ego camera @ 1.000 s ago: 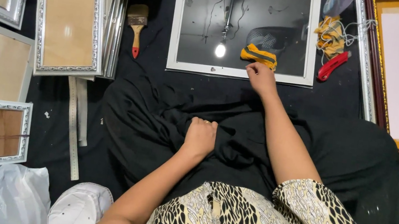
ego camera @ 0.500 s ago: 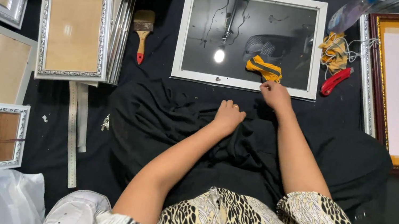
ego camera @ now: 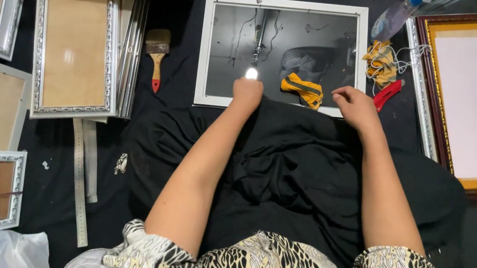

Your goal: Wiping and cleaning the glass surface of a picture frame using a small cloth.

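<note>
A person sits over black cloth (ego camera: 284, 167). Both hands rest on the near edge of a white picture frame (ego camera: 282, 54) holding dark glass. The left hand (ego camera: 247, 92) is curled closed. The right hand (ego camera: 356, 106) has fingers bent, touching the frame's rim. A yellow rag (ego camera: 303, 89) lies on the glass between them. A paintbrush (ego camera: 157, 52) lies further left.

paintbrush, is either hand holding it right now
No, the paintbrush lies alone on the black cloth, left of the white frame that both hands are at.
</note>
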